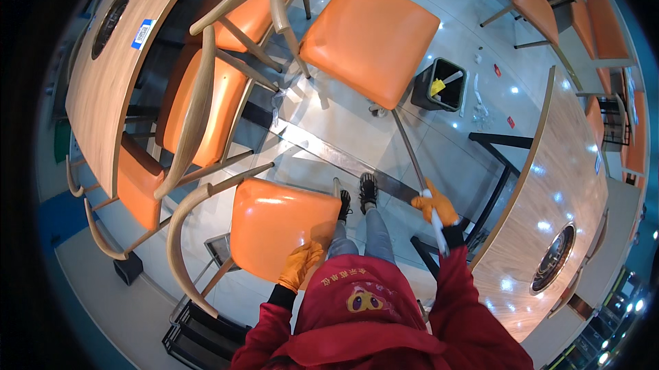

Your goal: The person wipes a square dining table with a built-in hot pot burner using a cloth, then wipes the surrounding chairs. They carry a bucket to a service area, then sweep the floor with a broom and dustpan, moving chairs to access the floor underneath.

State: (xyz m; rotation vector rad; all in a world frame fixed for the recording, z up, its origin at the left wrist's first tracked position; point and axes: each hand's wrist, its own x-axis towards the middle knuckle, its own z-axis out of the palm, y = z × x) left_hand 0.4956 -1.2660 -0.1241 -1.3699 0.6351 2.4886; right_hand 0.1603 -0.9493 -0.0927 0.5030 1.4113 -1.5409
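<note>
My right hand (436, 204), in an orange glove, is closed around the pale grip of a long-handled pole (410, 147). The pole slants away from me to the floor by an orange chair (369, 40); its far end is mostly hidden at that seat's edge. My left hand (302, 263), gloved the same way, lies against the near edge of another orange-seated chair (283, 226) with a curved wooden back. Whether its fingers grip the seat or only rest on it, I cannot tell.
A black bin (437, 86) with rubbish inside stands past the pole. Litter (480, 99) lies on the tiles beside it. A wooden table (545, 184) is at right, another (110, 76) at left with chairs tucked close. A black rack (206, 331) sits at lower left.
</note>
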